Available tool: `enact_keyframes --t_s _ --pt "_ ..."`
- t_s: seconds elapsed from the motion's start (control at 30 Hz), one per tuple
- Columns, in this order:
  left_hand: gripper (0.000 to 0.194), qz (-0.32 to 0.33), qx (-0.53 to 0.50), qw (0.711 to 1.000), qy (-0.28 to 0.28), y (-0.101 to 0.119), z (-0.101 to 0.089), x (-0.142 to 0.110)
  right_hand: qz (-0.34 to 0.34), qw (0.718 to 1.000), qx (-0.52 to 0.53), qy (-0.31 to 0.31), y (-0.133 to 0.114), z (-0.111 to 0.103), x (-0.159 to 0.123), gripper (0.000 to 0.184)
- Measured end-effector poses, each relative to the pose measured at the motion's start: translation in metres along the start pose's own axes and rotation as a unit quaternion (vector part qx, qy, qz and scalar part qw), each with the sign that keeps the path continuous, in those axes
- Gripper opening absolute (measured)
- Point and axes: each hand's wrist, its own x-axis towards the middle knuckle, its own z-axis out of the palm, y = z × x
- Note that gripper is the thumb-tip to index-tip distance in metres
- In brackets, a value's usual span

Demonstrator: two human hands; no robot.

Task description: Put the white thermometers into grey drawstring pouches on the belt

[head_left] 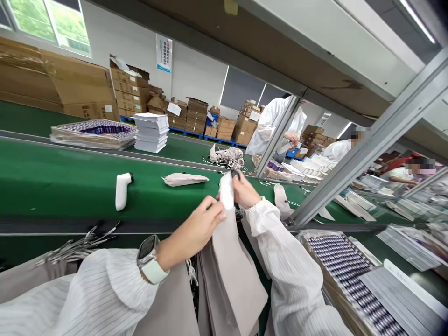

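Note:
My left hand [196, 229], with a smartwatch on the wrist, pinches the upper edge of a beige cloth pouch [231, 266] that hangs down over a stack of like pouches. My right hand [245, 190] grips a white handheld device [226, 190] and holds it at the pouch's mouth. Another white device [122, 190] lies on the green conveyor belt [52, 177] to the left. A filled beige pouch [185, 179] rests on the belt just beyond my hands.
A tray of small dark items [353, 275] sits at lower right beside a slanted metal post [367, 140]. Stacked white boxes [151, 132] and a wrapped tray [94, 133] stand across the belt. Corded pouches [227, 157] are piled farther off. People in white coats work at the right.

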Motion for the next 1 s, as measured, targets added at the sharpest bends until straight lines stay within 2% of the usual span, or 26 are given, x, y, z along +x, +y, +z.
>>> enact_keyframes --t_s 0.1,0.17,0.37,0.47,0.53,0.6,0.63,0.67,0.73,0.8,0.83,0.87,0.9,0.93,0.97,1.0 --pt "0.025 -0.029 0.037 0.995 0.085 -0.007 -0.011 0.006 0.149 0.975 -0.085 -0.144 0.004 0.003 -0.003 0.05" --pt "0.027 -0.044 0.063 0.991 0.112 -0.013 -0.016 0.009 0.203 0.953 -0.132 -0.182 0.002 0.003 -0.006 0.056" --pt "0.027 -0.05 0.104 0.982 0.149 -0.013 -0.02 0.009 0.21 0.952 -0.115 -0.193 0.003 0.006 -0.009 0.054" --pt "0.028 -0.042 0.11 0.98 0.159 -0.01 -0.021 0.01 0.202 0.956 -0.092 -0.191 0.006 0.015 -0.011 0.056" --pt "0.028 -0.053 0.125 0.978 0.16 -0.012 -0.024 0.011 0.193 0.955 -0.119 -0.193 0.007 0.022 -0.013 0.061" --pt "0.028 -0.081 0.148 0.977 0.128 -0.017 -0.028 0.01 0.134 0.959 -0.208 -0.135 0.011 0.029 -0.013 0.06" --pt "0.028 -0.1 0.159 0.977 0.098 -0.019 -0.031 0.009 0.082 0.956 -0.271 -0.073 0.014 0.03 -0.012 0.055" --pt "0.029 -0.123 0.171 0.975 0.065 -0.02 -0.035 0.008 0.02 0.941 -0.338 0.003 0.017 0.029 -0.011 0.049" --pt "0.034 -0.175 0.181 0.968 -0.002 -0.015 -0.042 0.004 -0.079 0.881 -0.446 0.138 0.024 0.018 -0.005 0.036" --pt "0.037 -0.196 0.147 0.968 -0.063 -0.001 -0.048 0.001 -0.099 0.828 -0.499 0.236 0.027 -0.002 0.001 0.029" --pt "0.038 -0.191 0.112 0.971 -0.086 0.007 -0.051 0.0 -0.089 0.813 -0.504 0.276 0.026 -0.013 0.004 0.029" --pt "0.039 -0.179 0.066 0.977 -0.097 0.016 -0.053 -0.001 -0.071 0.811 -0.494 0.304 0.024 -0.023 0.005 0.03" --pt "0.038 -0.17 0.012 0.981 -0.09 0.024 -0.055 -0.001 -0.048 0.828 -0.469 0.303 0.02 -0.028 0.004 0.034" --pt "0.037 -0.165 -0.04 0.984 -0.06 0.03 -0.058 -0.002 -0.025 0.864 -0.429 0.262 0.016 -0.029 0.002 0.038" --pt "0.035 -0.17 -0.082 0.982 -0.011 0.035 -0.059 -0.002 -0.005 0.91 -0.375 0.178 0.013 -0.024 -0.001 0.043" --pt "0.033 -0.173 -0.115 0.977 0.042 0.037 -0.061 -0.002 0.01 0.948 -0.312 0.063 0.01 -0.013 -0.006 0.048"
